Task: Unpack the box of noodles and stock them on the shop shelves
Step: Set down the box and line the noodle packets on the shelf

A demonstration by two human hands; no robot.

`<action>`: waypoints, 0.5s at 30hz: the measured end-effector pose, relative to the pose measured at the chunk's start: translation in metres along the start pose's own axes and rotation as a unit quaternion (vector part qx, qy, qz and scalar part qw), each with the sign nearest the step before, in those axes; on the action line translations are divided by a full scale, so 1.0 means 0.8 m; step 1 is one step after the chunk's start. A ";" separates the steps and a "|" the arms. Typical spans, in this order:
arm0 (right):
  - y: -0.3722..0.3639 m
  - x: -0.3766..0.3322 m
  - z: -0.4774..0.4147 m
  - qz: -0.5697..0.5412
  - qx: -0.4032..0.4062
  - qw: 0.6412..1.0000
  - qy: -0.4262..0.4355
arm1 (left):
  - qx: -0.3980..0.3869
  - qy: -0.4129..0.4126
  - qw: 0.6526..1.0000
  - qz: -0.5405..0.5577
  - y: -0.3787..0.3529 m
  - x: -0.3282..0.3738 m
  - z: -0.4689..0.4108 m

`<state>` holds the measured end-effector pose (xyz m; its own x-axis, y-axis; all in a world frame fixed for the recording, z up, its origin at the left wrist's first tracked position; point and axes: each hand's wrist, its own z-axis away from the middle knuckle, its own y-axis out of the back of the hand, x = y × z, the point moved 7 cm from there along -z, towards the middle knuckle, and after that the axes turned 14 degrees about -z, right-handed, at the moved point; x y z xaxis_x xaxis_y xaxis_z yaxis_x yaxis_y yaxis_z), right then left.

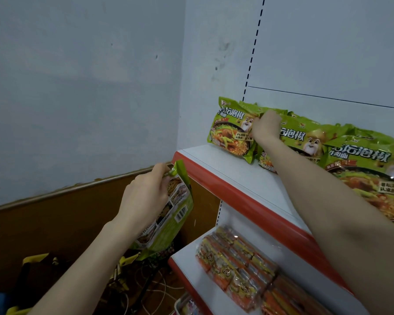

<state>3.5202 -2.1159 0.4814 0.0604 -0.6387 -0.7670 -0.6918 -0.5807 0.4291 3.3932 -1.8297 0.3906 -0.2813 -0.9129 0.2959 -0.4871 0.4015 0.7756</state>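
Two bare arms are all of the person there is to see. The left hand (146, 196), just left of the top shelf's red edge (237, 196), is bare. The left forearm (84, 262) below it is bare as well, slim, with a faint crease across the wrist. The right hand (265, 129), above and behind that red edge, is bare too. The right forearm (328, 201), passing over the edge, is uncovered along its whole visible length, smooth, with a soft shadowed hollow near the elbow. The fingernails are too small to make out.
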 end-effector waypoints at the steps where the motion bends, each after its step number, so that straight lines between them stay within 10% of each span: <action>1: -0.002 0.007 0.001 0.004 0.005 1.000 -0.004 | 0.000 0.001 1.000 0.002 0.000 0.000 0.000; 15: 0.000 0.013 -0.008 0.003 -0.016 1.000 -0.002 | 0.025 0.015 0.999 0.018 0.001 0.003 0.001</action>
<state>3.5258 -2.1257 0.4765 0.0529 -0.6400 -0.7665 -0.6692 -0.5924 0.4485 3.3916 -1.8312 0.3918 -0.2738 -0.8996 0.3404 -0.5174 0.4361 0.7363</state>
